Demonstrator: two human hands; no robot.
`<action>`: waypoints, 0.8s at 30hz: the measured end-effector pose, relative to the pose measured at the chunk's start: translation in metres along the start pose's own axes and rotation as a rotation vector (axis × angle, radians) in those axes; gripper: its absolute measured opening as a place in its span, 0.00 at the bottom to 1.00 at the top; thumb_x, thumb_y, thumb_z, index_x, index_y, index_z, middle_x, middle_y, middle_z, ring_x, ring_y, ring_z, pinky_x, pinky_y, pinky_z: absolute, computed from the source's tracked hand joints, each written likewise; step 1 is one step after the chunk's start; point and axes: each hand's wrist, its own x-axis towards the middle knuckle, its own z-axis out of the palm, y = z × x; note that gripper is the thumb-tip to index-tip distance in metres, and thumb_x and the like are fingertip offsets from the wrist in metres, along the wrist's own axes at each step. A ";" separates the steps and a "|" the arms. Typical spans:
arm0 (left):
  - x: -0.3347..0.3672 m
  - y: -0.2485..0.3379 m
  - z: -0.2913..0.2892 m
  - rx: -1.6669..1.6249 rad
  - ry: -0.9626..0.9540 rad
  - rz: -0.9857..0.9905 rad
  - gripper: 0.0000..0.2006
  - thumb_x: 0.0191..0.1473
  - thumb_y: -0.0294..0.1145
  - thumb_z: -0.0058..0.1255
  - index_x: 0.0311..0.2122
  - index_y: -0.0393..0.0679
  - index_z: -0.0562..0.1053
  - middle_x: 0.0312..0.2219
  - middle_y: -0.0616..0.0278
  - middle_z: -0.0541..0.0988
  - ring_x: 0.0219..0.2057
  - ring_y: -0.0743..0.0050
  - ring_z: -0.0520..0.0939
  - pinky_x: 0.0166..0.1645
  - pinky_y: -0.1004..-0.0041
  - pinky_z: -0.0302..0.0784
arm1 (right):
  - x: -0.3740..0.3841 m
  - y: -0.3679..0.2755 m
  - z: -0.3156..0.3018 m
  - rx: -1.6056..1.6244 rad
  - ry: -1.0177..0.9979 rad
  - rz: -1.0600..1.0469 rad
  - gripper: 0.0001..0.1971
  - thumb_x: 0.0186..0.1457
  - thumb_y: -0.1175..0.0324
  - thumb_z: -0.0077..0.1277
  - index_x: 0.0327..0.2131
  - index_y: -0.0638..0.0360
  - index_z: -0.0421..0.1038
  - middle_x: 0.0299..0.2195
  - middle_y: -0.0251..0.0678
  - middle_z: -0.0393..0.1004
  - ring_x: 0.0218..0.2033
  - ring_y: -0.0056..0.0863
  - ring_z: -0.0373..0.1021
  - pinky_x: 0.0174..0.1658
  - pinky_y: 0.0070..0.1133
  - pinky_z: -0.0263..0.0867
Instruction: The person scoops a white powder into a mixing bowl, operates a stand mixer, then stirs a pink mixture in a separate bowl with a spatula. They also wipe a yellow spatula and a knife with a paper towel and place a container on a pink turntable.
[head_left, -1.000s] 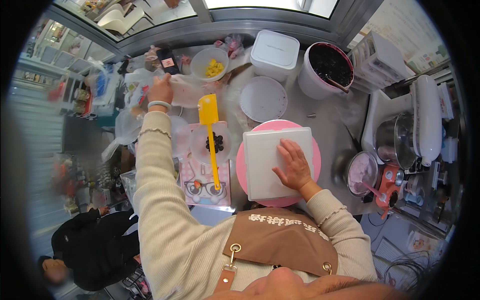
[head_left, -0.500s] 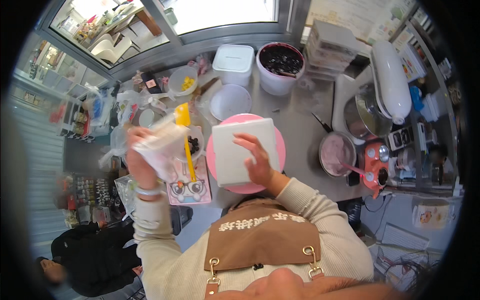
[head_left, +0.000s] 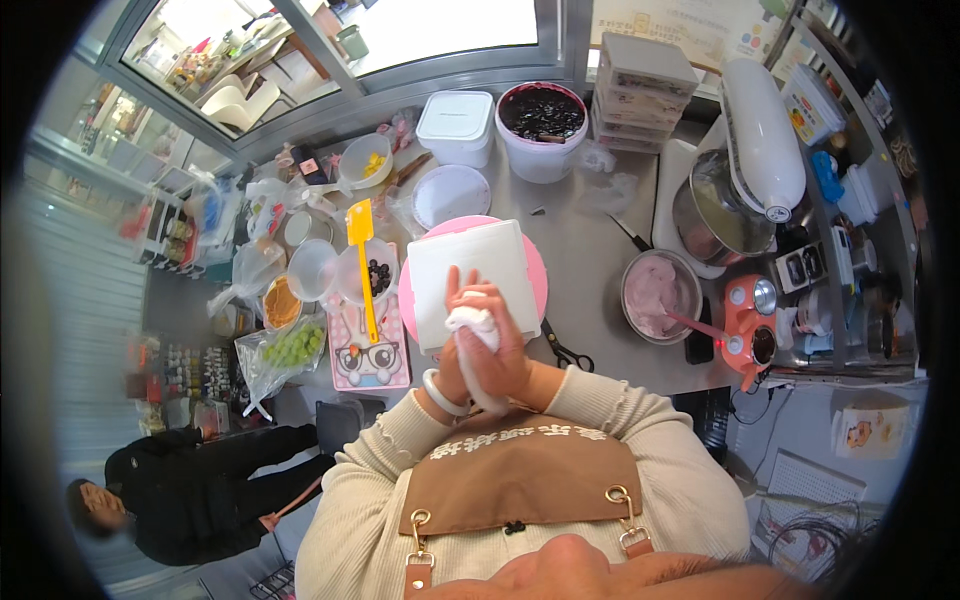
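My left hand [head_left: 453,372] and my right hand [head_left: 512,355] are pressed together in front of my apron, over the near part of a white square board [head_left: 440,262]. Between them is a crumpled white cloth [head_left: 470,321], with a strip of it hanging below. The fingers of the right hand wrap round the cloth, and the left hand closes on it from the other side. Under the board lies a round pink turntable [head_left: 535,282]. A yellow spatula [head_left: 361,260] rests across a clear bowl holding dark berries [head_left: 378,277], just left of the board.
Scissors [head_left: 567,352] lie right of the turntable, with a knife [head_left: 630,234] farther back. A bowl of pink cream [head_left: 657,297] and a stand mixer [head_left: 760,150] stand at right. A tub of dark filling [head_left: 542,120] is behind. Bagged green grapes [head_left: 292,347] sit at left.
My left hand has come in from the left with the white cloth, and my right hand has joined it. The clear bowls, grapes and scissors that were hidden or blurred now show.
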 end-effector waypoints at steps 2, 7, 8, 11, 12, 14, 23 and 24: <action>-0.008 0.002 0.001 0.115 -0.062 0.014 0.34 0.58 0.30 0.47 0.67 0.40 0.48 0.64 0.52 0.52 0.66 0.62 0.53 0.68 0.65 0.48 | 0.004 0.002 -0.017 0.142 -0.030 0.151 0.17 0.58 0.79 0.43 0.51 0.63 0.59 0.46 0.43 0.65 0.46 0.25 0.63 0.51 0.24 0.63; -0.024 0.021 -0.063 1.359 0.152 0.311 0.27 0.58 0.28 0.51 0.61 0.39 0.58 0.63 0.49 0.56 0.65 0.58 0.55 0.66 0.64 0.55 | 0.015 0.041 -0.041 -0.207 0.032 0.275 0.24 0.58 0.69 0.53 0.51 0.63 0.52 0.48 0.47 0.63 0.51 0.39 0.65 0.54 0.30 0.62; -0.022 0.017 -0.083 1.135 0.393 0.197 0.26 0.60 0.30 0.50 0.61 0.39 0.58 0.61 0.48 0.58 0.64 0.58 0.58 0.64 0.64 0.58 | 0.011 0.050 -0.037 -0.467 -0.126 0.153 0.24 0.56 0.67 0.56 0.50 0.61 0.55 0.49 0.48 0.64 0.50 0.45 0.65 0.54 0.34 0.62; -0.019 -0.031 -0.128 0.617 0.669 0.036 0.26 0.61 0.35 0.50 0.59 0.37 0.56 0.51 0.49 0.69 0.52 0.65 0.70 0.52 0.67 0.69 | -0.005 0.087 0.003 -0.536 -0.486 0.071 0.19 0.50 0.66 0.58 0.44 0.57 0.64 0.50 0.44 0.65 0.50 0.43 0.65 0.51 0.35 0.64; -0.019 -0.046 -0.140 0.448 0.703 -0.023 0.27 0.61 0.36 0.51 0.58 0.35 0.55 0.46 0.49 0.73 0.46 0.68 0.75 0.48 0.68 0.72 | -0.007 0.102 0.019 -0.605 -0.551 -0.003 0.17 0.48 0.65 0.57 0.42 0.56 0.67 0.50 0.42 0.65 0.50 0.40 0.66 0.50 0.34 0.64; -0.024 -0.064 -0.159 0.360 0.598 -0.112 0.27 0.62 0.37 0.49 0.59 0.34 0.53 0.39 0.52 0.76 0.38 0.73 0.77 0.40 0.74 0.73 | -0.011 0.130 0.036 -0.725 -0.542 -0.117 0.15 0.46 0.66 0.53 0.40 0.54 0.70 0.47 0.38 0.67 0.48 0.37 0.66 0.49 0.32 0.62; -0.028 -0.088 -0.164 0.348 0.524 -0.085 0.26 0.64 0.35 0.46 0.59 0.32 0.52 0.33 0.54 0.78 0.31 0.76 0.78 0.34 0.76 0.74 | 0.053 0.213 -0.070 -1.227 -0.175 0.121 0.17 0.48 0.68 0.53 0.44 0.56 0.71 0.46 0.42 0.70 0.51 0.43 0.64 0.52 0.37 0.60; -0.029 -0.083 -0.162 0.420 0.510 -0.111 0.27 0.64 0.35 0.47 0.59 0.32 0.52 0.33 0.54 0.78 0.31 0.76 0.78 0.35 0.76 0.74 | 0.054 0.214 -0.094 -1.263 0.005 0.123 0.16 0.50 0.65 0.55 0.43 0.56 0.71 0.45 0.43 0.70 0.49 0.45 0.65 0.52 0.38 0.60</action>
